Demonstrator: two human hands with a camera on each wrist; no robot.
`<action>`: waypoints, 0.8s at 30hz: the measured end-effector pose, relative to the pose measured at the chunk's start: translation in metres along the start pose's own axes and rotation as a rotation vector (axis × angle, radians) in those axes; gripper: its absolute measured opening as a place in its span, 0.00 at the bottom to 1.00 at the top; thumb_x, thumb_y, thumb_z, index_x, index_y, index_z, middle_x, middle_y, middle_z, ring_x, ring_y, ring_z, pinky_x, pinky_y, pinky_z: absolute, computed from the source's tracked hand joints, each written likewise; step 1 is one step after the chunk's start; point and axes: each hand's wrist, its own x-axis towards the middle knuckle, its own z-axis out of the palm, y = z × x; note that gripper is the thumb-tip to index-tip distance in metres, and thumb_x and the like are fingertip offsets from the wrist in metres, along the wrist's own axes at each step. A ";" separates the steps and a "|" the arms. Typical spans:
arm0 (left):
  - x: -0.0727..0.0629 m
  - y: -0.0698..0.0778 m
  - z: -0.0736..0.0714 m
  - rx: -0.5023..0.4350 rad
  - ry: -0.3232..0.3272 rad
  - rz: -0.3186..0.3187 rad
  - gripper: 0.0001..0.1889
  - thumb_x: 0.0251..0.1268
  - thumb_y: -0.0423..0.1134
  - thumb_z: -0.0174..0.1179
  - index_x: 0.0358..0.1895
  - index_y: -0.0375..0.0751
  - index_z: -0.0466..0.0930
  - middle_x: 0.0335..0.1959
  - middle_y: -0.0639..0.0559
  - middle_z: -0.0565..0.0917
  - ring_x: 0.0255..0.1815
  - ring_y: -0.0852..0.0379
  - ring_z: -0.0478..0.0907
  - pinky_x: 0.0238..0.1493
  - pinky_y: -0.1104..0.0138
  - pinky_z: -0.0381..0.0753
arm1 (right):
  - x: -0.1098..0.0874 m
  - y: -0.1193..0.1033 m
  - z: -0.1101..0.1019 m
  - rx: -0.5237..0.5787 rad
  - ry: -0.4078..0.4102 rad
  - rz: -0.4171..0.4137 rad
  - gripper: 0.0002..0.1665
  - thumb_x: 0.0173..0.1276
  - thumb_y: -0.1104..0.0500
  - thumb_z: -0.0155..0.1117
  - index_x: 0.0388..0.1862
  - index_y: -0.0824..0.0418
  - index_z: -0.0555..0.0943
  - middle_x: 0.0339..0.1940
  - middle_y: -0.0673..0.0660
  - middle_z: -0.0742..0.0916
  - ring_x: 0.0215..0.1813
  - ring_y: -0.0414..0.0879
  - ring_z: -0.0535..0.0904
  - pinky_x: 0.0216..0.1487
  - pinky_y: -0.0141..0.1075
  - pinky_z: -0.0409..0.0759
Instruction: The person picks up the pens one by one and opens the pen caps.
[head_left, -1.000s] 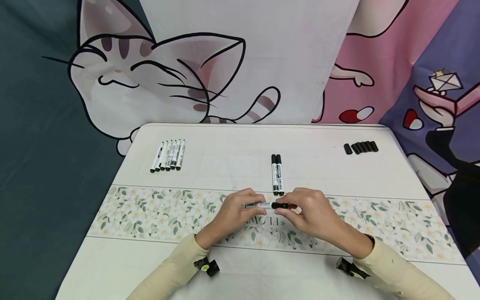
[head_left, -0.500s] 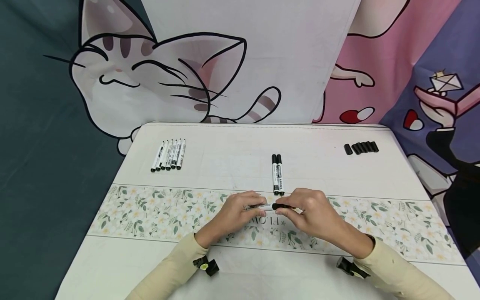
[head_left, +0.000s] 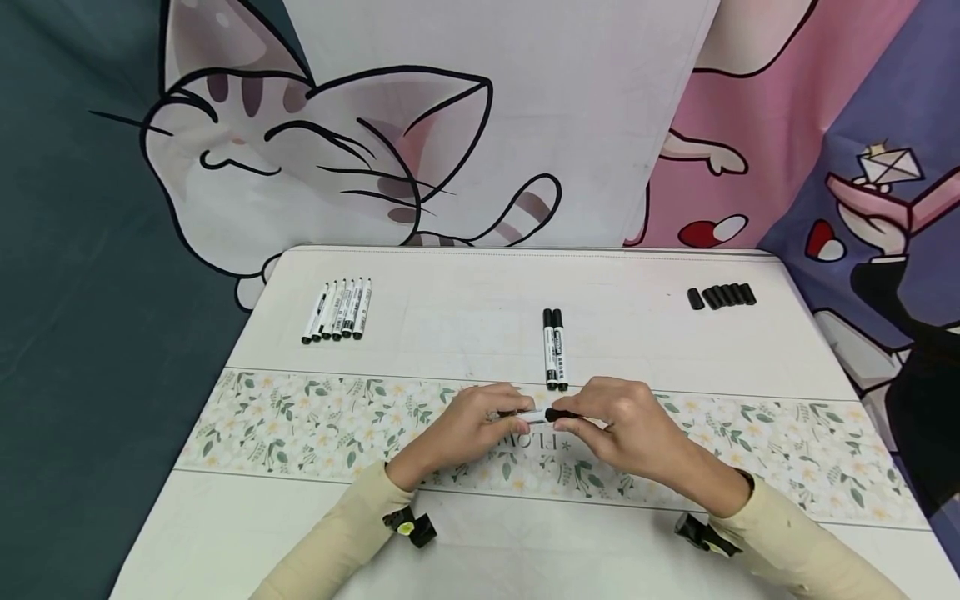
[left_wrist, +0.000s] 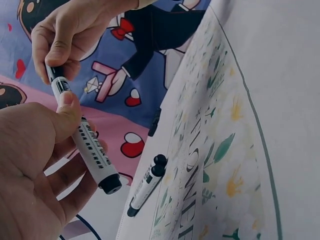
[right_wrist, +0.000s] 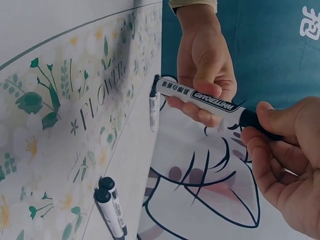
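Note:
A whiteboard marker (right_wrist: 200, 97) with a white barrel and dark print is held sideways between both hands, close over the floral band of the table. My left hand (head_left: 468, 429) pinches the barrel with thumb and fingers. The marker's black cap (right_wrist: 252, 122) sits at the other end, pinched between thumb and fingers of my right hand (head_left: 626, 425). In the left wrist view the barrel's black end (left_wrist: 110, 184) points towards the camera. Just beyond the hands, two capped markers (head_left: 555, 350) lie side by side.
At the back left, several white markers (head_left: 337, 310) without caps lie in a row. Several loose black caps (head_left: 723, 296) are lined up at the back right. The white table (head_left: 450, 292) has a flower-printed band, and cartoon-printed cloth (head_left: 562, 125) hangs behind it.
Both hands keep their hold on the marker and cap, nearly in place. The marker turns slightly between them, so the barrel's print shows less in the head view.

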 end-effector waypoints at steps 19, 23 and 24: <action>0.000 0.000 -0.007 -0.001 -0.088 0.000 0.15 0.76 0.41 0.58 0.58 0.40 0.86 0.55 0.50 0.86 0.59 0.59 0.82 0.61 0.66 0.80 | -0.004 0.002 0.000 0.012 0.010 -0.051 0.17 0.77 0.52 0.62 0.41 0.63 0.91 0.34 0.53 0.92 0.31 0.40 0.86 0.32 0.25 0.82; -0.002 -0.001 -0.010 0.002 -0.098 -0.039 0.17 0.78 0.40 0.57 0.60 0.36 0.84 0.59 0.45 0.85 0.64 0.54 0.80 0.67 0.64 0.76 | -0.004 0.005 -0.006 0.019 0.054 -0.082 0.16 0.78 0.53 0.61 0.41 0.62 0.91 0.35 0.53 0.92 0.34 0.43 0.87 0.35 0.25 0.84; -0.004 -0.002 -0.010 -0.002 -0.097 -0.048 0.17 0.78 0.39 0.56 0.61 0.35 0.83 0.60 0.44 0.85 0.65 0.52 0.80 0.68 0.63 0.75 | -0.003 0.006 -0.009 0.020 0.074 -0.090 0.16 0.78 0.53 0.61 0.41 0.62 0.91 0.35 0.53 0.92 0.34 0.44 0.88 0.35 0.25 0.83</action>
